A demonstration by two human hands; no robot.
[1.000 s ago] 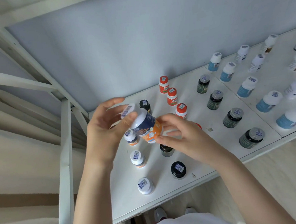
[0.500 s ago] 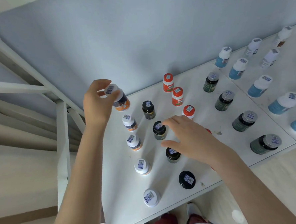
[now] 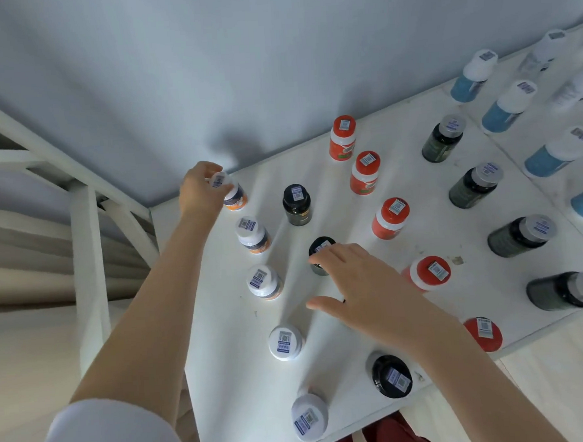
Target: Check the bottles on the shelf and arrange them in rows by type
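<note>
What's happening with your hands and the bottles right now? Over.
Left hand grips white-capped bottle, far end of its row. Right hand open, over black-capped bottle. Red-capped bottles close beside.

Stockroom or shop, white shelf (image 3: 231, 378), rows of barcode-stickered bottles (image 3: 341, 142), plain wall (image 3: 274, 68)

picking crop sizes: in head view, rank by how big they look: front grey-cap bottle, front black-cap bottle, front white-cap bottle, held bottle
1. front grey-cap bottle
2. front black-cap bottle and front white-cap bottle, about alike
3. held bottle, partly behind the left hand
Nearness makes true sizes unsure.
</note>
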